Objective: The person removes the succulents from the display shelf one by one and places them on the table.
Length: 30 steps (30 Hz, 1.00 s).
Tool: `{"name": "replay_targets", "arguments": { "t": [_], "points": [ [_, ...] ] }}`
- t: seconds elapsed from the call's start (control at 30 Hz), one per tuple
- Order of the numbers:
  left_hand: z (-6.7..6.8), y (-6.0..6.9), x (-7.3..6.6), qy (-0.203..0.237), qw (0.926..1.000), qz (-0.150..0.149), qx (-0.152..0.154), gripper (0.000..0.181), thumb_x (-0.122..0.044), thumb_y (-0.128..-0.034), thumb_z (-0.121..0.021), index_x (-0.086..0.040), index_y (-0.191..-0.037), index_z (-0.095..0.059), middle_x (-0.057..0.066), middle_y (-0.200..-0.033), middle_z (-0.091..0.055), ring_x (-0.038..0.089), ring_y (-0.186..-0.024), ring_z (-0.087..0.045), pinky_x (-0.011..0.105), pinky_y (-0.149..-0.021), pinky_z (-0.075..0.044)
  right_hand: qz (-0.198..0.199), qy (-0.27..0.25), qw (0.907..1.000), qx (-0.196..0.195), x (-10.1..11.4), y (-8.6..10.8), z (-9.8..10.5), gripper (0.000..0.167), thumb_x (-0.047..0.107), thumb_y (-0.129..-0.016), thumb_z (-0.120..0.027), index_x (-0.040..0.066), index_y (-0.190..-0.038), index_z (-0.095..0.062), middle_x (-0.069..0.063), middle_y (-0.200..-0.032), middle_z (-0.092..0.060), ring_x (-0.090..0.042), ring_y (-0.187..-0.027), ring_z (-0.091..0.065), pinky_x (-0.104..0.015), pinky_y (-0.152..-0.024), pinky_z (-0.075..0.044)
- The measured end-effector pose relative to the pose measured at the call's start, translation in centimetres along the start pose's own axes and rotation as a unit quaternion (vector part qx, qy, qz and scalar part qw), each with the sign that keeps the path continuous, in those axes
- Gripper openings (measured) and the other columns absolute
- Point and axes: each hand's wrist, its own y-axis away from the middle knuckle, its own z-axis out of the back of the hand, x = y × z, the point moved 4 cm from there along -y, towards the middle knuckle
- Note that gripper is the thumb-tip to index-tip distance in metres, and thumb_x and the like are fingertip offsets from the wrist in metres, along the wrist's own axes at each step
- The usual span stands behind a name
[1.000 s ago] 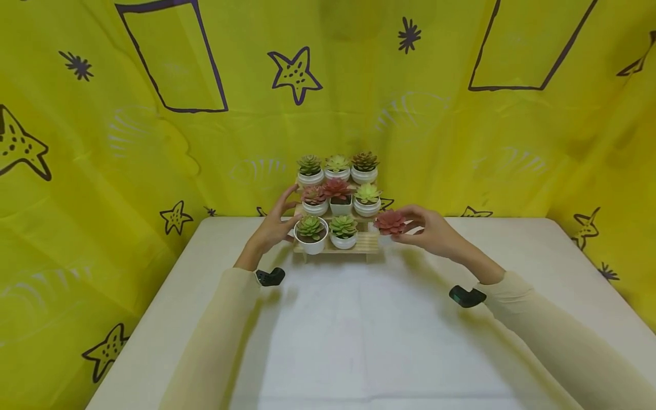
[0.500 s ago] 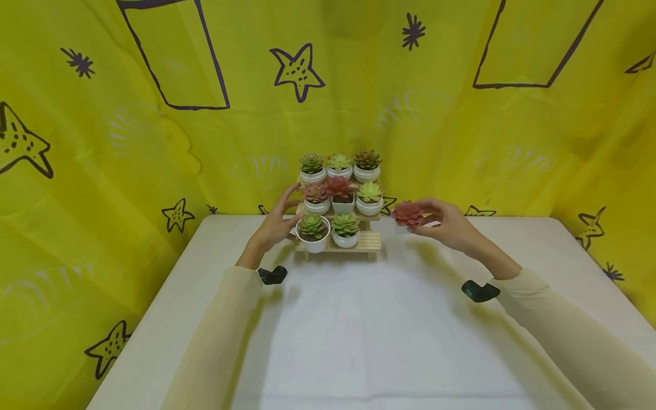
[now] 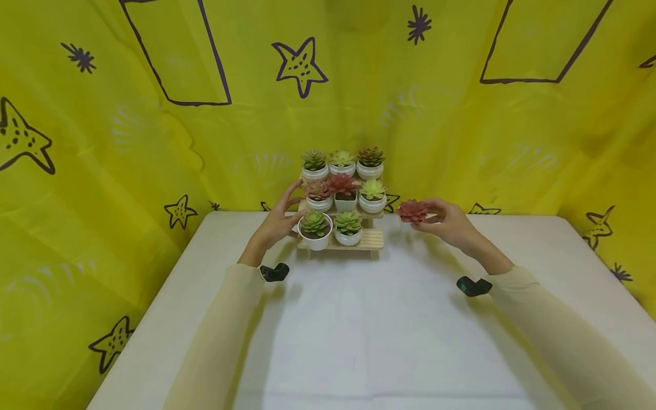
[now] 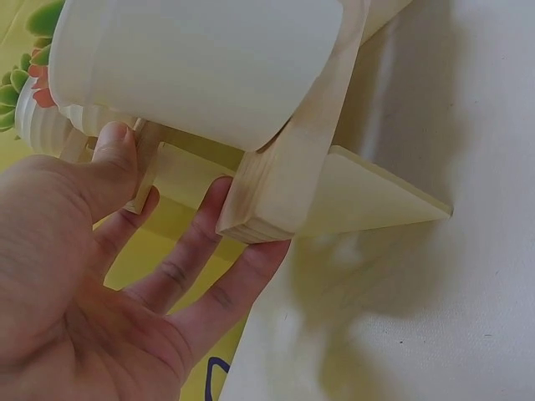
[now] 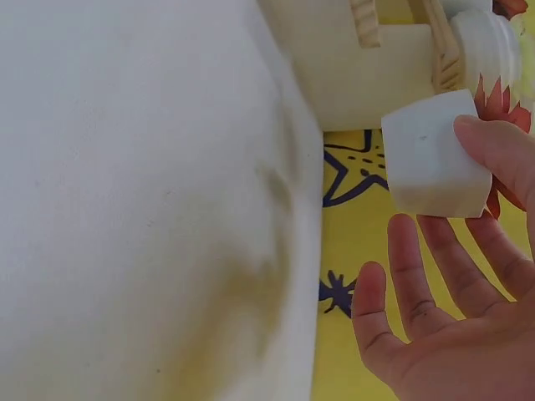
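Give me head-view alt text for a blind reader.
The right hand holds a red succulent beside a tiered wooden stand with eight potted succulents; the left hand holds the stand's opposite side. Yellow cloth hangs behind.

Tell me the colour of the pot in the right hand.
The pot in the right hand is white, seen best in the right wrist view.

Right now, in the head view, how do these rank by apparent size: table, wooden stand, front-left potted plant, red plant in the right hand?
Largest to smallest:
1. Table
2. Wooden stand, taking its whole outline
3. Front-left potted plant
4. Red plant, its pot mostly hidden here
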Motion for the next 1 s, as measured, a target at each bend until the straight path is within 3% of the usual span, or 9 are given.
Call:
{"name": "replay_targets", "arguments": {
  "t": [0.13, 0.4, 0.6, 0.77, 1.0],
  "points": [
    [0.0, -0.1, -0.2, 0.000, 1.0000, -0.003, 0.002, 0.075, -0.006, -0.1067, -0.054, -0.042, -0.163, -0.019, 0.021, -0.160, -0.031, 0.053, -0.127, -0.054, 0.060, -0.068, -0.058, -0.013, -0.010, 0.9999, -0.005, -0.6, -0.5, -0.3, 0.064, 0.020, -0.096, -0.076, -0.002, -0.148, -0.047, -0.024, -0.143, -0.053, -0.040, -0.118, -0.061, -0.017, -0.081, -0.052],
    [0.0, -0.1, -0.1, 0.006, 1.0000, 0.000, 0.003, 0.077, -0.006, -0.1064, -0.054, -0.041, -0.164, -0.017, 0.022, -0.161, -0.029, 0.056, -0.128, -0.051, 0.066, -0.071, -0.056, -0.022, -0.028, 0.9994, -0.002, -2.1, -1.4, -1.1, 0.057, 0.014, -0.094, -0.078, -0.002, -0.142, -0.052, -0.025, -0.133, -0.059, -0.024, -0.105, -0.068, -0.033, -0.081, -0.058],
    [0.1, -0.3, -0.2, 0.019, 0.9998, 0.003, 0.010, 0.077, -0.003, -0.1061, -0.053, -0.032, -0.166, -0.015, 0.025, -0.163, -0.026, 0.058, -0.129, -0.049, 0.072, -0.074, -0.052, -0.041, 0.000, 0.9991, 0.000, -3.0, -1.9, -1.4, 0.058, 0.018, -0.093, -0.079, -0.002, -0.141, -0.052, -0.025, -0.135, -0.059, -0.038, -0.113, -0.064, -0.031, -0.080, -0.056],
    [0.0, -0.2, -0.2, 0.012, 0.9999, 0.003, 0.006, 0.077, -0.005, -0.1062, -0.054, -0.038, -0.165, -0.017, 0.023, -0.162, -0.028, 0.056, -0.129, -0.050, 0.070, -0.074, -0.054, -0.044, 0.015, 0.9989, 0.001, -3.5, -2.2, -1.7, 0.060, 0.021, -0.093, -0.079, -0.003, -0.141, -0.052, -0.027, -0.136, -0.059, -0.043, -0.118, -0.062, -0.029, -0.085, -0.055],
    [0.0, -0.1, 0.0, -0.003, 1.0000, 0.001, 0.001, 0.076, -0.008, -0.1063, -0.055, -0.044, -0.162, -0.019, 0.021, -0.161, -0.030, 0.053, -0.128, -0.052, 0.056, -0.067, -0.059, -0.045, 0.022, 0.9987, 0.009, -3.8, -2.3, -2.0, 0.056, 0.021, -0.093, -0.079, -0.001, -0.139, -0.054, -0.025, -0.137, -0.058, -0.041, -0.123, -0.059, -0.035, -0.093, -0.054]
  ]
}}
